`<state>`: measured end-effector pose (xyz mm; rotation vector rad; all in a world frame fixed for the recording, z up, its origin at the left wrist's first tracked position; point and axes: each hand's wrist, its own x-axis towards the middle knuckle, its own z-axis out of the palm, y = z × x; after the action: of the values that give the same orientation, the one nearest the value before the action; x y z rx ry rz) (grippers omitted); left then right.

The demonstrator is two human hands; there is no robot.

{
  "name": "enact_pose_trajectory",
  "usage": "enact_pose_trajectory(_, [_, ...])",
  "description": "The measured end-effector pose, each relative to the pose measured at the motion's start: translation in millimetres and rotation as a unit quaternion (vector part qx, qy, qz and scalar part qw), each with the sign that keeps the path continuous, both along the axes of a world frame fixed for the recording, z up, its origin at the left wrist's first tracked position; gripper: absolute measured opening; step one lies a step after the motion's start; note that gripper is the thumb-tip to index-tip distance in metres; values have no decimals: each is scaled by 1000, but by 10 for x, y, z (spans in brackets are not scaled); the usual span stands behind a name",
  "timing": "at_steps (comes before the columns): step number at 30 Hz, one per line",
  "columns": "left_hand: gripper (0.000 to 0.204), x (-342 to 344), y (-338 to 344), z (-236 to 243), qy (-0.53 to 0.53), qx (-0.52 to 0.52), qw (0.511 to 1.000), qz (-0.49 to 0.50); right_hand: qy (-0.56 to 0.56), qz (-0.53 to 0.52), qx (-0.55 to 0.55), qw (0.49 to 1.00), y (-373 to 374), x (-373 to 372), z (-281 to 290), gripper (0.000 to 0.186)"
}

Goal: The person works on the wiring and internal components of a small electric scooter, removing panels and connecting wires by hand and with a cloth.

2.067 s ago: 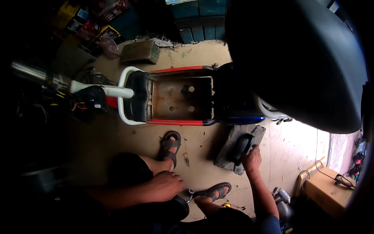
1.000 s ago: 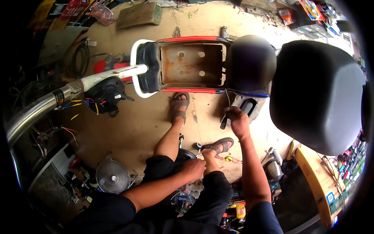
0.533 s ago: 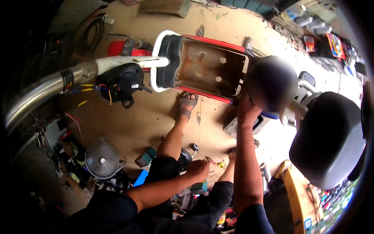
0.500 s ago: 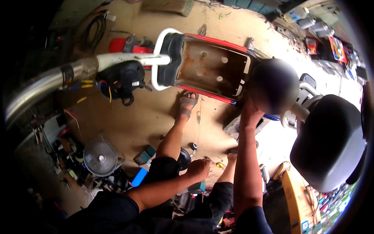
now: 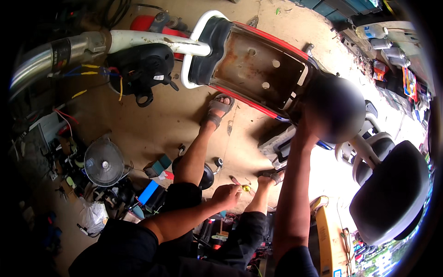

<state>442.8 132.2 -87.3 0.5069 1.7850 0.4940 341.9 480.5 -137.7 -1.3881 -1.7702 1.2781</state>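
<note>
My right arm stretches up to an electric scooter's red-edged frame, and my right hand [image 5: 305, 135] is at the end of its open, rusty tray [image 5: 254, 60]. A dark, blurred round shape [image 5: 336, 109] covers its fingers, so what it touches is hidden. My left hand [image 5: 226, 196] is curled closed above the floor by my knee. Whatever sits inside those fingers does not show. Just beyond its fingertips lies a small tool with a reddish handle [image 5: 235, 180], next to a round yellow piece [image 5: 246, 188]. A black scooter seat [image 5: 390, 194] stands at the right.
A silver and white tube [image 5: 152, 40] runs left from the frame, with a black housing [image 5: 140, 71] and loose wires beneath. On the floor at left are a round fan [image 5: 104, 164], a blue box [image 5: 148, 193] and cluttered parts. A yellow box [image 5: 327, 240] stands lower right.
The view has shifted, so the scooter appears farther right and the floor things farther left and higher. Both hands keep much the same pose, the left still curled, the right still at the frame.
</note>
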Motion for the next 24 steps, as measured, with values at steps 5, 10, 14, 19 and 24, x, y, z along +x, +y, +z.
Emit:
enact_pose_trajectory(5, [18,-604,601,77,113,146,973,141,116,-111,-268,950,-32,248,198,34])
enact_pose_trajectory(10, [24,-1260,1888,-602,138,277,901,303,106,-104,-302,942,16,230,307,33])
enact_pose_trajectory(14, [28,-1614,2834,-849,-113,183,926,311,92,-12,-232,968,-43,267,323,33])
enact_pose_trajectory(19, [28,-1570,2986,-1126,-215,230,867,386,-91,70,-148,982,-16,243,370,33])
enact_pose_trajectory(24, [27,-1767,2939,-1152,-240,156,908,305,-95,56,-96,989,-46,385,367,33])
